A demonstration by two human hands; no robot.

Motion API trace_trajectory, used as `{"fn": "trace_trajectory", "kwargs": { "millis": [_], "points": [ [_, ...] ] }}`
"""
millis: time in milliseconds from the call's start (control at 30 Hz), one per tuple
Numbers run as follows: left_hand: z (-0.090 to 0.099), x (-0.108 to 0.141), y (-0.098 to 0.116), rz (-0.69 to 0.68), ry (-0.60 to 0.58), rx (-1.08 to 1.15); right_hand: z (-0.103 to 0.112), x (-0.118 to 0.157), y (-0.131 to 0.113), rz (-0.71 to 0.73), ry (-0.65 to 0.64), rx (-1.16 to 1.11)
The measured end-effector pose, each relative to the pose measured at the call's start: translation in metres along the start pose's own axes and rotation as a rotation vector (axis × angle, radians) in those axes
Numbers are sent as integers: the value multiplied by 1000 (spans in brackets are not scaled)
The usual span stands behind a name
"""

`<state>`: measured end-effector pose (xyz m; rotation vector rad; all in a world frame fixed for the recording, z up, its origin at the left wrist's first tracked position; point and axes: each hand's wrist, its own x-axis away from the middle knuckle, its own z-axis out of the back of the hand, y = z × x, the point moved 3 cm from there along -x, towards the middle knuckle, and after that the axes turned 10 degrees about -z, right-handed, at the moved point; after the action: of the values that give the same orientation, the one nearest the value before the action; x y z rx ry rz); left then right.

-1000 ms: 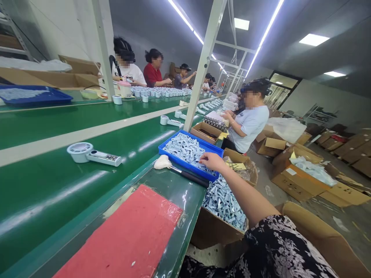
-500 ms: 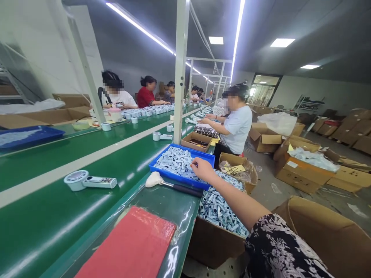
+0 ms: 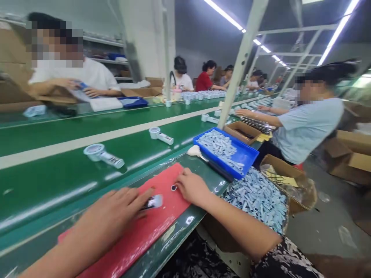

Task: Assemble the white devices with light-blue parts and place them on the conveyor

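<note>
Left hand [image 3: 116, 212] grasps a pale-tipped part [image 3: 157, 200], right hand [image 3: 193, 188] pinches a small round-ended piece [image 3: 173, 188], both over the red mat [image 3: 166, 178]; step judged two-handed positioning, any shift calling for steady fingertips.

Belt [image 3: 58, 131]: green, pale stripe running along it. Sheet [image 3: 165, 181] on the dark green counter [image 3: 199, 162]: pinkish red. Tray [image 3: 246, 152]: solid blue; small parts [image 3: 217, 143] in it pale blue. Parts in the box below [image 3: 261, 200]: pale blue too, dark spots among them. Brush [image 3: 214, 166]: off-white head, black handle. Sleeve [image 3: 284, 255]: black, pale floral print. Across the belt: one red shirt [image 3: 203, 82], white shirt [image 3: 98, 75] at far left. Cardboard box [image 3: 243, 131] beside tray: brown.
</note>
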<state>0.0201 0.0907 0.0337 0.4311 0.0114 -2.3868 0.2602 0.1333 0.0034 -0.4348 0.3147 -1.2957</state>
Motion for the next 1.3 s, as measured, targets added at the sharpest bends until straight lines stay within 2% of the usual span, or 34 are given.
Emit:
{"fn": "trace_trajectory", "kwargs": {
  "millis": [100,167,233,300,400,467,567,667,800,933,1100,1167,1233,1300],
  "points": [
    [-9,9,7,-88,-132,-199,2,-1,9,9,-19,7],
    [-10,13,2,-99,-123,-227,6,0,15,63,-48,3],
    [-10,19,-6,-56,-112,-166,8,1,16,101,-55,-6],
    [-10,25,-11,14,-142,-100,10,3,9,112,-35,-29],
    [-11,28,-10,85,-188,-51,9,8,-17,152,0,-137],
    [-10,27,-6,95,-166,-2,7,14,-41,205,2,-199],
    [-7,26,-3,87,-38,165,-3,20,-72,282,-23,-141],
    [-5,27,-3,85,82,324,-13,22,-85,293,-33,-18],
    [-9,27,-3,111,99,380,-16,24,-82,259,-32,-48],
    [-11,26,-3,161,104,396,-21,21,-70,204,-38,-341],
    [-4,28,6,128,128,358,-37,16,-55,78,-267,-709],
    [0,33,14,82,129,325,-36,20,-55,101,-337,-656],
    [1,39,23,54,120,267,-32,26,-58,139,-385,-492],
    [-2,44,30,53,109,189,-28,32,-62,179,-380,-336]
  ]
}}
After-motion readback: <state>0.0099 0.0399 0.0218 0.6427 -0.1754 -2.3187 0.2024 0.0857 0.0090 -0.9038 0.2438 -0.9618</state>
